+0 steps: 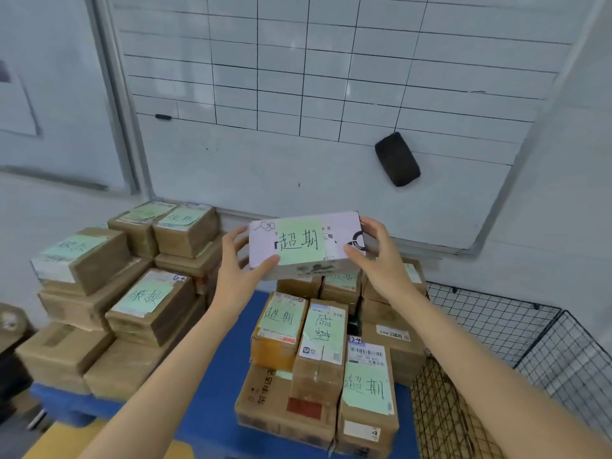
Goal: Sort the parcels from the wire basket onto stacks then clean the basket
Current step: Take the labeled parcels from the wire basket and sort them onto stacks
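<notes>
A white parcel (306,243) with a green handwritten label is held in the air above the right stack, one end in each hand. My left hand (236,263) grips its left end, thumb on top. My right hand (377,256) grips its right end. Below it stands the right stack of brown parcels (318,359) with green labels. A second stack of brown parcels (132,293) stands to the left. The black wire basket (516,342) is at the right edge; only part of its mesh walls shows.
Both stacks rest on a blue pallet (218,376). A large whiteboard (331,94) with a drawn grid leans on the wall behind, with a black eraser (397,159) and a marker (163,117) stuck to it. A yellow floor strip (56,442) runs at bottom left.
</notes>
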`<state>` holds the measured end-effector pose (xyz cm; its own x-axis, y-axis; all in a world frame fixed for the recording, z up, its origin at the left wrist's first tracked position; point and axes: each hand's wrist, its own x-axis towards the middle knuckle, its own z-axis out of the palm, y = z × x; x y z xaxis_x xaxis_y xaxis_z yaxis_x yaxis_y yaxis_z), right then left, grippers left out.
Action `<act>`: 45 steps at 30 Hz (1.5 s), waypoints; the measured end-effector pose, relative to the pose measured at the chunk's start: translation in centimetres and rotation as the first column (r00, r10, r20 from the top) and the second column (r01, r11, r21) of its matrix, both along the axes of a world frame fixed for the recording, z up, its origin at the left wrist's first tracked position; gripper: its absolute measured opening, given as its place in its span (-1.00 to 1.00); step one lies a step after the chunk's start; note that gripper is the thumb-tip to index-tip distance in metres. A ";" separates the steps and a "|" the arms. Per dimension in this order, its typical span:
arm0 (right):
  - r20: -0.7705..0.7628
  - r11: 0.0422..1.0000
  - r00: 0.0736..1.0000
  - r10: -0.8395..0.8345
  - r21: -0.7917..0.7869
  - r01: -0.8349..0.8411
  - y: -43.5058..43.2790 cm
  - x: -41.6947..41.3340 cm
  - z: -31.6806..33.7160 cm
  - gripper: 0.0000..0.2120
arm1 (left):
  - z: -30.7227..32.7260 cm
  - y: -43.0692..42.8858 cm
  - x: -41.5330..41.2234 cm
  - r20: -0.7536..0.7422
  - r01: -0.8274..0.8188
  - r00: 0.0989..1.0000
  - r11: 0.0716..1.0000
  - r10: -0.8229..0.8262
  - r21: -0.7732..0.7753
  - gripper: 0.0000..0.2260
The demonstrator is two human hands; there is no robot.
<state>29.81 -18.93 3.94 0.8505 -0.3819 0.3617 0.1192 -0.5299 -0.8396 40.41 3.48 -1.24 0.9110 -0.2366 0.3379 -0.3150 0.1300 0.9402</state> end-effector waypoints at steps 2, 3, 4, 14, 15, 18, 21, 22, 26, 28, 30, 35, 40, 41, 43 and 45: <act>-0.004 1.000 1.000 -0.001 0.008 0.001 -0.5 0.3 -0.4 -0.43 | -0.1 -0.1 0.8 0.056 0.020 0.998 0.997 -0.024 0.068 -0.30; -0.005 1.000 1.000 -0.001 0.015 0.001 -0.9 0.6 -0.6 -0.43 | 0.0 -0.2 1.2 0.092 0.021 0.995 0.994 -0.031 0.103 -0.26; -0.005 1.000 1.000 0.000 0.022 0.000 -1.1 0.8 -0.7 -0.43 | 0.0 -0.4 1.5 0.129 0.012 0.991 0.990 -0.030 0.137 -0.23; -0.075 0.999 0.997 -0.027 0.024 0.029 -0.8 4.0 -1.6 -0.44 | -0.8 0.5 6.5 0.202 0.015 0.976 0.958 -0.076 0.285 -0.21; -0.088 0.999 0.995 -0.042 0.023 0.044 -0.7 4.2 -1.6 -0.44 | -0.9 0.5 7.0 0.197 0.027 0.977 0.957 -0.087 0.288 -0.22; -0.108 0.989 0.986 -0.130 -0.086 0.121 -1.0 4.5 -1.5 -0.52 | -0.5 0.1 8.4 0.179 0.053 0.978 0.954 -0.109 0.294 -0.23; -0.095 0.947 0.969 -0.229 -0.252 0.199 -1.8 4.2 -1.7 -0.58 | -0.3 -0.8 10.0 0.173 0.077 0.975 0.945 -0.138 0.318 -0.23; -0.090 0.922 0.959 -0.268 -0.312 0.228 -2.1 3.9 -1.9 -0.57 | -0.4 -1.1 10.4 0.166 0.091 0.974 0.941 -0.152 0.326 -0.23; -0.082 0.744 0.896 -0.437 -0.592 0.309 -3.9 3.3 -3.0 -0.51 | -0.7 -2.9 12.1 0.121 0.161 0.970 0.926 -0.213 0.340 -0.25; -0.091 0.675 0.866 -0.491 -0.668 0.313 -4.8 2.9 -3.7 -0.48 | -0.5 -3.6 12.8 0.109 0.201 0.961 0.914 -0.253 0.354 -0.24; -0.091 0.654 0.856 -0.508 -0.688 0.315 -5.4 2.5 -4.1 -0.47 | -0.4 -3.8 13.4 0.116 0.227 0.949 0.891 -0.293 0.394 -0.23; -0.085 0.627 0.831 -0.549 -0.700 0.342 -5.4 2.4 -4.6 -0.47 | -1.5 -3.9 13.8 0.119 0.271 0.924 0.844 -0.363 0.463 -0.25; -0.141 0.640 0.810 -0.569 -0.694 0.328 -4.8 2.6 -5.5 -0.48 | -1.9 -5.0 14.4 0.075 0.230 0.951 0.846 -0.301 0.480 -0.20; -0.153 0.644 0.809 -0.568 -0.695 0.321 -4.7 2.6 -5.6 -0.47 | -1.9 -5.3 14.6 0.068 0.230 0.952 0.842 -0.299 0.489 -0.19; -0.163 0.646 0.803 -0.574 -0.692 0.321 -4.7 2.4 -5.6 -0.45 | -2.0 -5.9 14.8 0.075 0.229 0.948 0.828 -0.309 0.512 -0.20; -0.162 0.649 0.801 -0.577 -0.686 0.329 -4.8 2.2 -5.5 -0.45 | -2.2 -6.4 14.9 0.067 0.230 0.949 0.823 -0.307 0.520 -0.23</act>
<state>31.98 -23.69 -1.54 0.7362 -0.5593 0.3812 -0.4993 -0.8290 -0.2519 55.33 -2.91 -3.39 0.7381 -0.6359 0.2256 -0.4708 -0.2459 0.8473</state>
